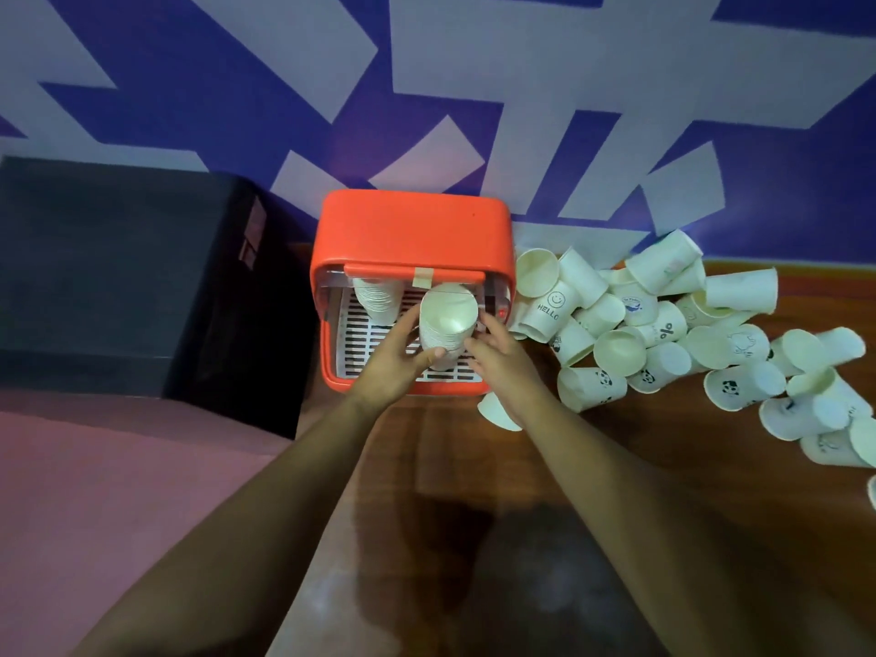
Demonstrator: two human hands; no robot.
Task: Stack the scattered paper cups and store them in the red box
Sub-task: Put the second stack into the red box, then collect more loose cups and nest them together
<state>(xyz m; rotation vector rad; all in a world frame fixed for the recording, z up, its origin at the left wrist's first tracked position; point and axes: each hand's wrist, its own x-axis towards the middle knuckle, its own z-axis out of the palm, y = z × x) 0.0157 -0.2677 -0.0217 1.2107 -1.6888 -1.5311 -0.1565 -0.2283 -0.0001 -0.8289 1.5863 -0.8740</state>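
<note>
**A:** What do the hands hold?

**B:** The left hand (393,367) and the right hand (502,358) both clasp one stack of paper cups (448,320). Thumbs and fingers curl round its sides, and its mouth tilts up toward the camera. It sits in the front opening of the red box (412,225), over the white slatted tray (365,334).

**A:** Anything else inside?

**B:** A second stack (377,296), just left of the grip and farther in, apart from the held one.

**A:** Any writing?

**B:** Right of the grip, among the loose cups (739,291), a HELLO cup (550,310) shows the word under a smiley. A % cup (668,329) lies farther right, and several others carry small panda prints. Other marks are too small to read.

**A:** Room around the grip?

**B:** Tight above, where the box's roof edge and a flap with a strip of tape (422,277) hang just over the held stack's rim. To the right, the loose cups crowd up to the box's side wall, and a single cup (495,412) lies under the right wrist. To the left, beyond the box wall, a black case (118,277) stands near. Toward the person runs the wooden table (450,467), crossed by both forearms.
</note>
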